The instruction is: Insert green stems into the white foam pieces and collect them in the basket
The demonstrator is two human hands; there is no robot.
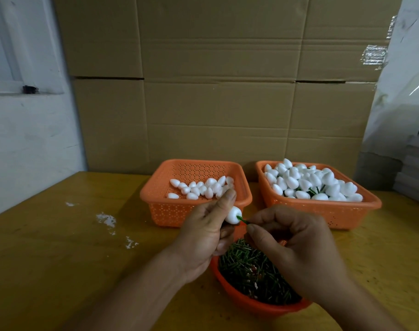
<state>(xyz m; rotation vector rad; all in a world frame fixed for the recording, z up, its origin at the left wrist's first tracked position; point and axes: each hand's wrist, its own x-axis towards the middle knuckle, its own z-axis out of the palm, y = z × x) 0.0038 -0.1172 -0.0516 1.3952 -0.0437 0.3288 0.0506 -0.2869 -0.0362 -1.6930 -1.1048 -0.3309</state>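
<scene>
My left hand [208, 232] grips a white foam piece [232, 215] above the table. My right hand [296, 249] pinches a green stem [242, 220] whose tip touches the foam piece's end. Below both hands stands an orange bowl [251, 304] full of short green stems [249, 266]. Behind them, the left orange basket [165, 209] holds several plain foam pieces [203, 187]. The right orange basket [323, 209] is heaped with foam pieces [308, 182], some with green stems showing.
Everything stands on a yellow wooden table [60, 247] with white crumbs [105, 219] scattered at the left. Large cardboard boxes [215, 91] rise directly behind the baskets. A white wall stands at the left, and plastic sheeting [404, 91] hangs at the right.
</scene>
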